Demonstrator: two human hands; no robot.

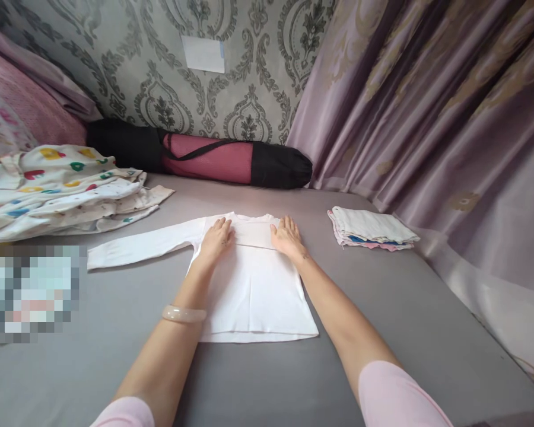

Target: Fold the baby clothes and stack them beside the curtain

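Observation:
A small white long-sleeved shirt (253, 290) lies flat on the grey sheet, its neckline toward the wall and its hem toward me. One sleeve stretches out to the left; the other is folded across the chest. My left hand (217, 240) lies flat on the shirt's left shoulder area, fingers extended. On the right shoulder, at the outer edge of the folded sleeve, my right hand (288, 238) rests with its fingers straight. Neither hand grips the cloth. A pale bangle (184, 314) circles my left forearm.
A stack of folded clothes (374, 228) sits at the right near the curtain (382, 101). Loose patterned clothes (66, 184) are heaped at the left. A black and dark-pink rolled bag (207, 160) lies along the wall. Something blurred out (35, 293) lies at the left.

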